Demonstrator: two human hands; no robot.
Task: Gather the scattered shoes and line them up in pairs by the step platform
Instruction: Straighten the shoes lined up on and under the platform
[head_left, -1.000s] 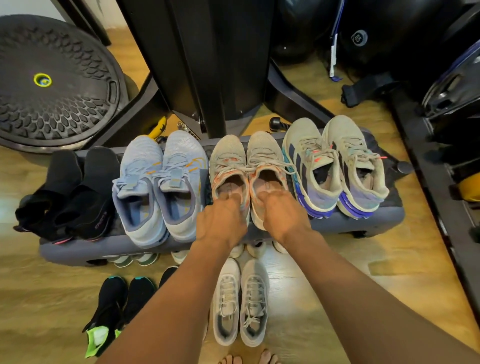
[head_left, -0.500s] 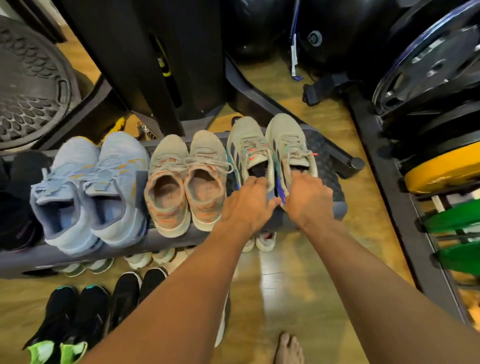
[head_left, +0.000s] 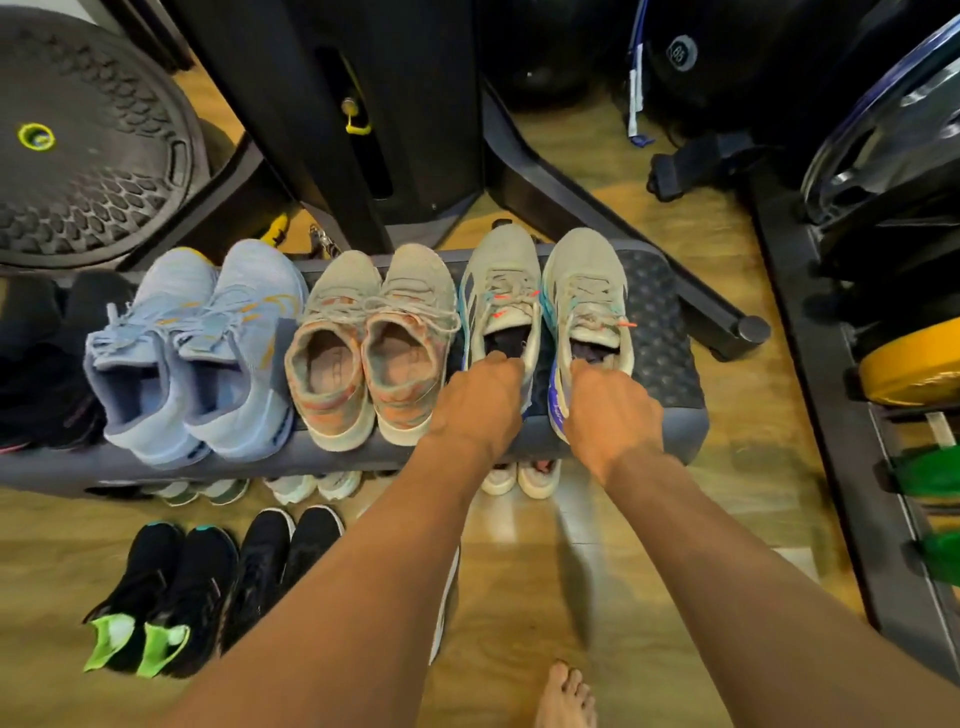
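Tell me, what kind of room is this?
Probably a gym: a round yellow weight plate sits racked at right, a grey textured step platform stands centre, and a black domed balance disc lies at upper left.

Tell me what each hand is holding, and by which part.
The left hand grips the left grey sneaker by its heel collar, fingers hooked into the opening; the right hand grips the right grey sneaker likewise.

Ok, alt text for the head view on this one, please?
The left hand and right hand each grip a heel of the grey pair, last on the right in a row of pairs on the step platform. Two black pairs stand on the floor in front.
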